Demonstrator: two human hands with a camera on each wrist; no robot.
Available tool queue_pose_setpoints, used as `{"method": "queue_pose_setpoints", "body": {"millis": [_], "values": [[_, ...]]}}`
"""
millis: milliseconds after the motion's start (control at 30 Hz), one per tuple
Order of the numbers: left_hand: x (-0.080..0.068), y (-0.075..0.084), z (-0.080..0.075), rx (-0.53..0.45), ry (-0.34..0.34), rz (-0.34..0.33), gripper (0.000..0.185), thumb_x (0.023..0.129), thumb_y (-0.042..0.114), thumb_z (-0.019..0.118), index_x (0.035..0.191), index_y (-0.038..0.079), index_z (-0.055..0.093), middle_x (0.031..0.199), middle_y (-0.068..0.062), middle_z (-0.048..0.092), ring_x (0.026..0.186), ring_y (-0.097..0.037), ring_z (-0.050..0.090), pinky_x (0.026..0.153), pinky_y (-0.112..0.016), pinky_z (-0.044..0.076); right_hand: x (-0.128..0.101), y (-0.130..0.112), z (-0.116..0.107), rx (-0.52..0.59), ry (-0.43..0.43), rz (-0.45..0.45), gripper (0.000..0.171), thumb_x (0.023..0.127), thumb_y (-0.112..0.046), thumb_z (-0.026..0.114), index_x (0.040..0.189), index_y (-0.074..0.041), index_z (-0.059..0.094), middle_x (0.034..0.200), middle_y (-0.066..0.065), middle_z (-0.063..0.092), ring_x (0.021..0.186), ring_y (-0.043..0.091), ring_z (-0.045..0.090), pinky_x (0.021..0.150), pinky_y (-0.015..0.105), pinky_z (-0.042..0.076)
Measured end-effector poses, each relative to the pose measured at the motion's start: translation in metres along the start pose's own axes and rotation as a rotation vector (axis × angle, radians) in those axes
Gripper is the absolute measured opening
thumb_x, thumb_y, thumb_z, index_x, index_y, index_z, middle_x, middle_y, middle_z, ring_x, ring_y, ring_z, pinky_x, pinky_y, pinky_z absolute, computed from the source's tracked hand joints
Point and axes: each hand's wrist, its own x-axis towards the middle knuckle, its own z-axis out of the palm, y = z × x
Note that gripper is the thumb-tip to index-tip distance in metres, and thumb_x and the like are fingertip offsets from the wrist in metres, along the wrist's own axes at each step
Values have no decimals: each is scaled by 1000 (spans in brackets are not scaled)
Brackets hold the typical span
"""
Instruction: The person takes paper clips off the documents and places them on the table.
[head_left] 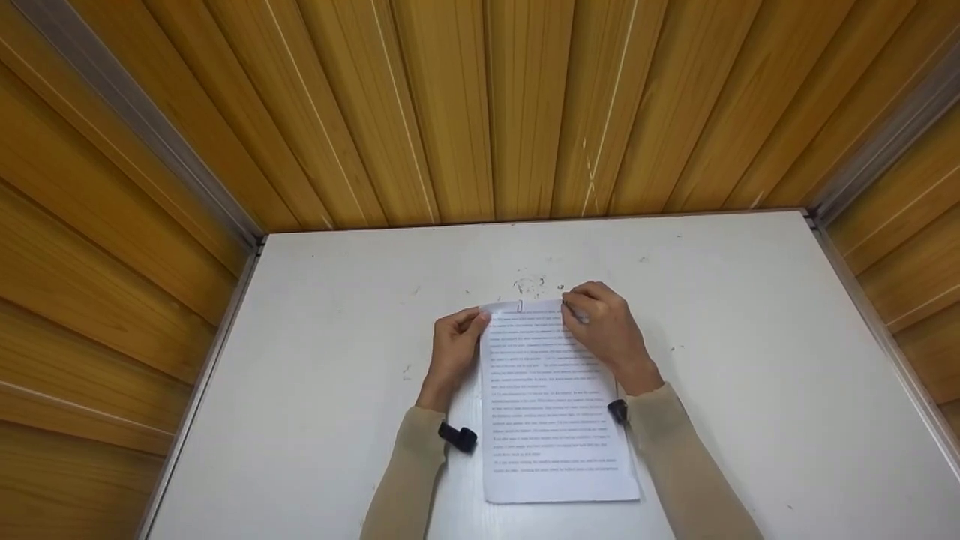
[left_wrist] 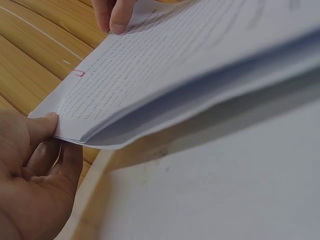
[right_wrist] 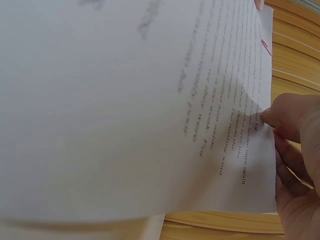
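Table (head_left: 750, 360) white, bearing printed sheets (head_left: 551, 405) flat at its middle, far edge lifted, likely for squaring under the pink paper clip (left_wrist: 78, 73). Left hand (head_left: 454, 349) pinching one top corner, right hand (head_left: 607, 326) pinching the other. Lifted corner and clip colour plain only from the wrist views, flat lie only from the head.

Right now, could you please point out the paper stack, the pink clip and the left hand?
Paper stack (head_left: 559, 420): head view, middle of top page.
Pink clip (left_wrist: 78, 73): left wrist view, its loop.
Left hand (head_left: 454, 346): head view, its back.
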Motion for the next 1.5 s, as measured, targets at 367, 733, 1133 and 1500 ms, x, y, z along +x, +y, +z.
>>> {"method": "queue_pose_setpoints", "body": {"millis": [367,733,1133,1500], "values": [[0,1,2,-3,12,-9,28,106,15,68,127,-2,75,107,-14,81,86,-16,75,77,-23,57,-1,2,1,46,27,11,14,86,4,84,100,6,82,96,17,74,87,28,75,74,37,63],[-1,1,1,-1,5,1,26,107,14,67,126,-2,76,109,-15,81,88,-17,76,78,-23,57,-1,2,1,55,24,36,15,88,1,83,103,4,83,97,17,75,87,28,77,75,36,64],[-2,2,2,-6,1,24,25,107,14,67,125,0,77,106,-13,81,84,-17,75,73,-22,56,3,8,-4,177,38,93,13,91,3,80,104,5,81,100,16,77,93,30,78,82,44,63],[-3,1,4,12,3,23,25,107,17,68,126,4,78,107,-9,81,86,-18,74,74,-24,56,1,6,-3,199,-11,190,10,98,-1,76,106,4,81,100,15,80,96,29,78,85,42,63]]}}
